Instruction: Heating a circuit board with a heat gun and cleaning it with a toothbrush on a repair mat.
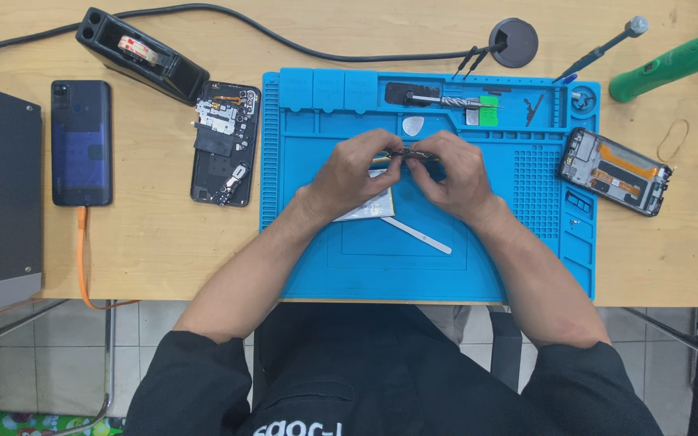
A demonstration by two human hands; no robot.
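Both hands work at the centre of the blue repair mat (349,266) on the wooden surface (155,242). The left hand (355,173) and the right hand (456,176) each close a narrow fingertip grip on one small dark phone component (410,153), held between them just above the mat. A flat white-faced part (369,211) lies under the left hand; a pale spudger (418,235) rests just beside it.

Step in hand, by judgement: fine separation or fitting of the held component. The next move calls for steady, light finger pressure, since the piece looks thin. An opened phone body (224,144) lies left of the mat, another (614,171) at its right edge.
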